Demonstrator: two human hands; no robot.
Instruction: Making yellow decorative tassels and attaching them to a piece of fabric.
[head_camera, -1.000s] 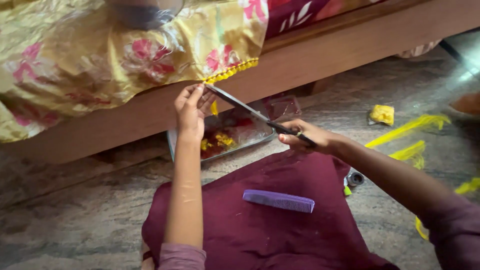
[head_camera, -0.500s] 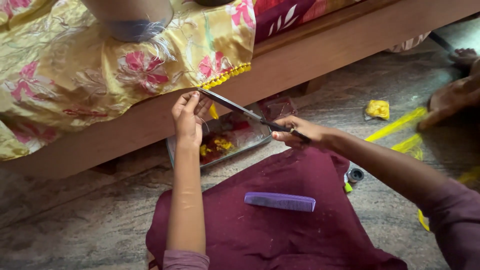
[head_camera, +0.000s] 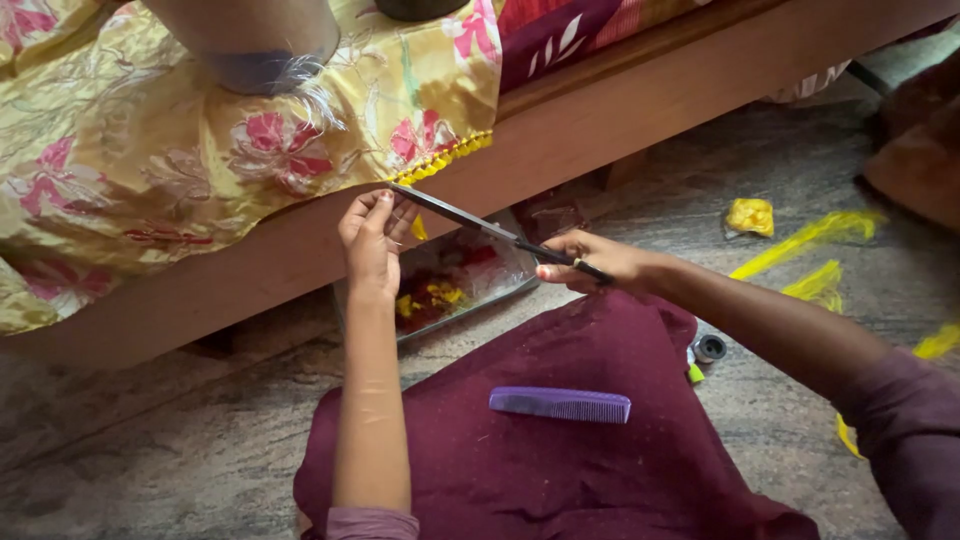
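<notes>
Up near the bed's edge, the left hand (head_camera: 372, 232) pinches the tip of long scissors (head_camera: 480, 226), whose handle the right hand (head_camera: 598, 264) grips, above a purple comb (head_camera: 560, 404).

Stone floor (head_camera: 150, 460) — maroon cushion (head_camera: 560, 480), yellow scraps (head_camera: 800, 240), small spool (head_camera: 709, 348)

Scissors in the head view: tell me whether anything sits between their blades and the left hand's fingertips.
Nothing visible does. The right hand holds the scissors by the handles, and their blade tip reaches the left hand at its pinched fingertips. What the fingertips pinch is too small to tell.
</notes>
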